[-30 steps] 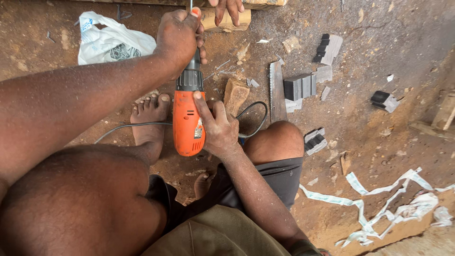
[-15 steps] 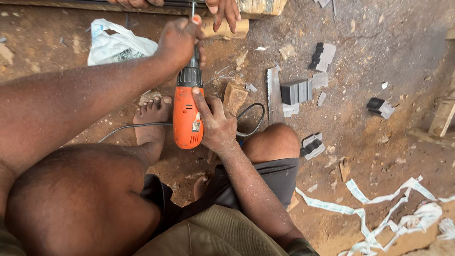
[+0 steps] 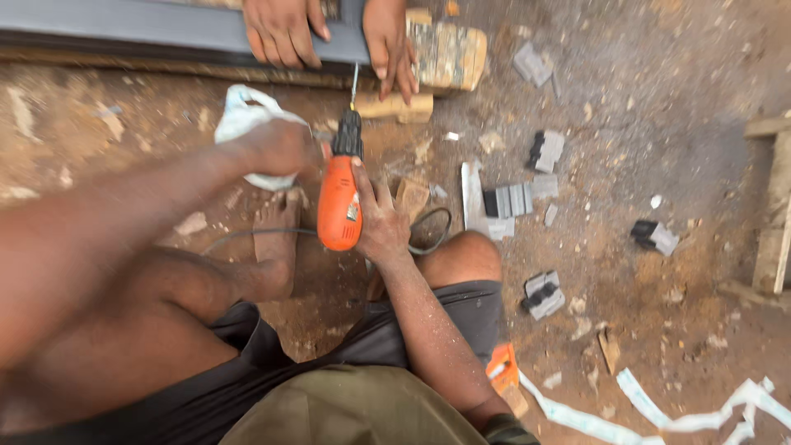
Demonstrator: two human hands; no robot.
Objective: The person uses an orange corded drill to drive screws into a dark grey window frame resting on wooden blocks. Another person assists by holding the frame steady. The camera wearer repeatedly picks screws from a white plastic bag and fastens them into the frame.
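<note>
Right hand (image 3: 381, 218) wrapped around orange drill (image 3: 339, 202), left hand (image 3: 276, 148) blurred, grip unclear, beside its chuck.

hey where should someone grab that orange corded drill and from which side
Grip the orange corded power drill around its orange plastic body, coming from its rear end nearest the wearer. The black chuck and thin bit point away toward the grey metal bar; the right hand wraps the body.

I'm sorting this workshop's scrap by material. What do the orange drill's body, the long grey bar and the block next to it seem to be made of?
The drill body looks like moulded plastic: uniform orange, smooth, slightly glossy. Its chuck is dark, probably metal. The grey bar looks like painted or coated metal profile, going by its flat matte face and straight edges. The block seems to be rough, weathered wood, though its mottled surface leaves that open.
</note>
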